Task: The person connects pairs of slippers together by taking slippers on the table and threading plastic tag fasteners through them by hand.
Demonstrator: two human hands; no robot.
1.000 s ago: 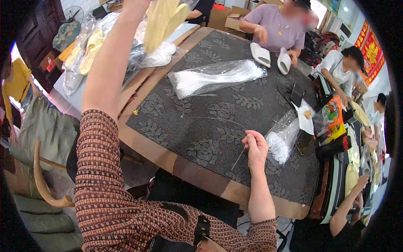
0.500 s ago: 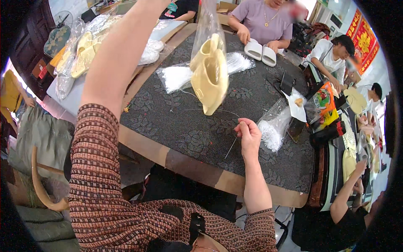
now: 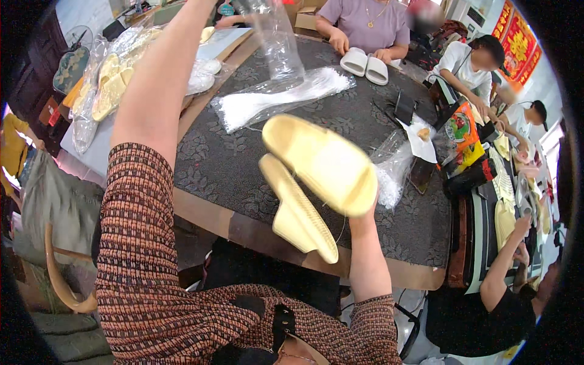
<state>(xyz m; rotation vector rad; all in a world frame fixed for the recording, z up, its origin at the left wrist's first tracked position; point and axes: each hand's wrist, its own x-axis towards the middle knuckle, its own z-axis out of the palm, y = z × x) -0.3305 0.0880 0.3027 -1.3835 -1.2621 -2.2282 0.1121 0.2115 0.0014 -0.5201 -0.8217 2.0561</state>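
Note:
Two pale yellow slippers are loose above the near part of the table. The upper slipper slants across, hiding the fingers of my right hand. Beside it, the other slipper is tilted on its side, close to the table's near edge. Only a bit of thin pale strand shows below them by my right wrist. My left arm reaches up past the top edge, so its hand is out of sight. A clear plastic bag hangs at the top with no slippers in it.
Bundles of white ties in plastic lie across the dark patterned table. Across from me a person handles white slippers. Bagged yellow slippers are at the left; a second tie bundle and orange packet at the right.
The yellow slippers have come out of the hanging bag and moved down toward my right hand. That hand, earlier pinching a thin strand, is now mostly covered. The bag is up and left.

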